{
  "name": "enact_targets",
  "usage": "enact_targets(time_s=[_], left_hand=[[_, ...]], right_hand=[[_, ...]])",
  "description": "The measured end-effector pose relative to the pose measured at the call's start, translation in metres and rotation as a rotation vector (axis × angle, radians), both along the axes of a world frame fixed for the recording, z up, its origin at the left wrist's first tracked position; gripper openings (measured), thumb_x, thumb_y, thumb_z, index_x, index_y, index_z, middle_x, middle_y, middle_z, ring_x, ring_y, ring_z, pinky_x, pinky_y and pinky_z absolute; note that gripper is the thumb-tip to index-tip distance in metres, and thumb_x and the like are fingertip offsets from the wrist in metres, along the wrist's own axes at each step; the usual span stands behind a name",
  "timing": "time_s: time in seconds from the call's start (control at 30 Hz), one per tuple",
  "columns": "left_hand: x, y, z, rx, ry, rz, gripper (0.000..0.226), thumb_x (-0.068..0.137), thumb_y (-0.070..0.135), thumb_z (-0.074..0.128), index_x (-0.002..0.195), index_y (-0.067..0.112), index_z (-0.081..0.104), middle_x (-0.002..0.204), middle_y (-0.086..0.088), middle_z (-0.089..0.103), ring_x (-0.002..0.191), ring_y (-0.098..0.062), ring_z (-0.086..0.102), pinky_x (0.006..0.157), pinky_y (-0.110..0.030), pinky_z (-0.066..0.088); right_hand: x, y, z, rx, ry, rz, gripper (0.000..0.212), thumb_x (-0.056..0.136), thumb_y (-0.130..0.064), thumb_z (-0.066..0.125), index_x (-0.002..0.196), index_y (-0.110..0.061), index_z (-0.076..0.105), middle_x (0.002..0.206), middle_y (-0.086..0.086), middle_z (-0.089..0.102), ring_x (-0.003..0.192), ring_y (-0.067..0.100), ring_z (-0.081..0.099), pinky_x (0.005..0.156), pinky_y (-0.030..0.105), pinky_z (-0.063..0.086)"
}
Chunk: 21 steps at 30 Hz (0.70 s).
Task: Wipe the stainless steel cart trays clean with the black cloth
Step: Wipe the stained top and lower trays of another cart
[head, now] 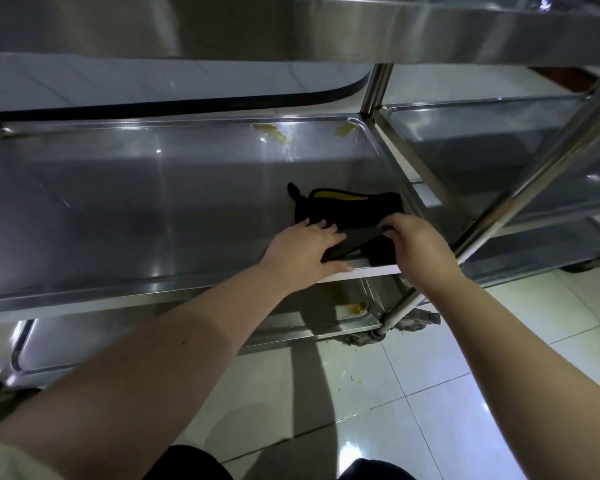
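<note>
Crumpled black cloth [350,216], yellow-smeared fold

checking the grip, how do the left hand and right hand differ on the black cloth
The left hand lies flat, fingers straight, on the black cloth; the right hand curls its fingers round a lifted fold. The left hand sits further left on the middle tray, the right hand nearer its right end. Both touch the cloth.
</note>
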<state>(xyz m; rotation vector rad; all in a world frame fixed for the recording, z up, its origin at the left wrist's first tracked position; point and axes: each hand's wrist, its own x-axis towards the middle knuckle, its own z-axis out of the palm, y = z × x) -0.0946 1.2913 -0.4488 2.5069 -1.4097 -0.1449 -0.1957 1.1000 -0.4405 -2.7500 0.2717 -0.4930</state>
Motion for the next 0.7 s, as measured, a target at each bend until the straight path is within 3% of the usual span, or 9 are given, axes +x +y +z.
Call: enact_targets(time_s=[0.07,0.1,0.17,0.33,0.47,0.7], left_hand=[[0.005,0.006,0.011,-0.053,0.008,0.005,0.051,0.100,0.041,0.051,0.148,0.029,0.041,0.139,0.001,0.057,0.123,-0.019,0.056,0.097,-0.031,0.044],[0.009,0.009,0.017,-0.098,0.009,0.027,0.045,0.101,0.035,0.051,0.145,0.029,0.047,0.125,0.000,0.066,0.108,-0.020,0.063,0.082,-0.029,0.046],[0.018,0.014,0.033,-0.171,-0.012,0.081,0.037,0.101,0.030,0.051,0.138,0.029,0.055,0.112,-0.001,0.070,0.098,-0.022,0.065,0.072,-0.028,0.042],[0.032,0.018,0.080,-0.177,-0.232,0.082,0.028,0.101,0.028,0.049,0.125,0.023,0.063,0.103,-0.009,0.065,0.098,-0.028,0.058,0.083,-0.038,0.049],[0.015,0.027,0.096,-0.364,-0.507,0.006,0.016,0.090,0.012,0.065,0.105,0.012,0.072,0.095,-0.009,0.070,0.090,-0.033,0.061,0.083,-0.042,0.044],[-0.059,0.053,0.044,-0.555,-0.529,-0.096,0.026,0.087,0.004,0.061,0.111,0.006,0.072,0.102,-0.008,0.071,0.091,-0.030,0.062,0.086,-0.040,0.042]], right_hand=[[0.012,-0.002,0.013,-0.001,-0.005,-0.017,0.021,0.099,-0.008,0.048,0.112,-0.006,0.065,0.105,0.016,0.066,0.101,0.033,0.057,0.081,0.036,0.043],[0.017,-0.003,0.020,-0.030,0.002,-0.017,0.021,0.100,-0.010,0.048,0.113,-0.007,0.065,0.105,0.016,0.065,0.102,0.034,0.057,0.083,0.037,0.044],[0.024,-0.004,0.035,-0.112,0.002,0.001,0.022,0.100,-0.013,0.048,0.113,-0.008,0.065,0.103,0.018,0.066,0.100,0.038,0.057,0.082,0.040,0.045],[0.023,0.003,0.072,-0.200,-0.104,0.037,0.021,0.099,-0.012,0.050,0.115,-0.010,0.064,0.111,0.017,0.065,0.104,0.039,0.055,0.087,0.044,0.044],[0.000,0.010,0.088,-0.276,-0.288,0.068,0.019,0.096,-0.005,0.053,0.110,-0.002,0.064,0.104,0.017,0.065,0.096,0.037,0.056,0.085,0.046,0.044],[-0.078,0.028,0.047,-0.259,-0.404,0.119,0.022,0.096,-0.005,0.043,0.102,0.002,0.063,0.100,0.018,0.064,0.091,0.031,0.052,0.084,0.039,0.041]])
